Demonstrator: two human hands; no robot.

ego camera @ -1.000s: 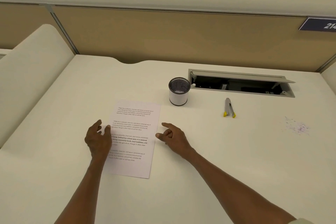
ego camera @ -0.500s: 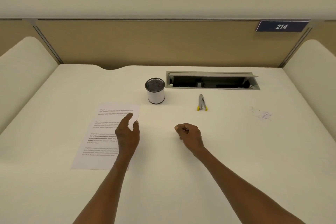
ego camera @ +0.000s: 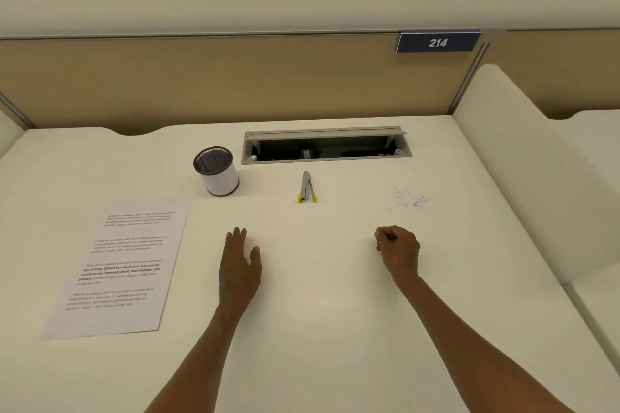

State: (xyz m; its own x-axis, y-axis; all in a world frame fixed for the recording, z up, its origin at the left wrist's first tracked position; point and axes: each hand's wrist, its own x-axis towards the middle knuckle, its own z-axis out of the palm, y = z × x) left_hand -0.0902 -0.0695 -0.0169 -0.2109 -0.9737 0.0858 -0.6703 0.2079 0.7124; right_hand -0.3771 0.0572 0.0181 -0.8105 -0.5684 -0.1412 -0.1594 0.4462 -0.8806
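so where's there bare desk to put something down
Widest bare patch: between left hand and right hand, running up to the yellow-tipped tool. Also bare right of the right hand, below the ink smudge. Crowded: printed sheet at left, mesh cup and open cable hatch at the back.

**Bare arms, bare grips**

Both arms show uncovered from the near edge of the picture up to the grips. The left forearm [ego camera: 208, 345] is slim and tapers evenly to a narrow wrist. The right forearm [ego camera: 469, 339] shows more of its length and has the same taper. The left grip [ego camera: 240, 265] is a bare hand seen from its back, with long fingers and a thumb on its right side. The right grip [ego camera: 399, 250] is bare too, showing its back and a rounded row of knuckles. Nails are too small to make out.
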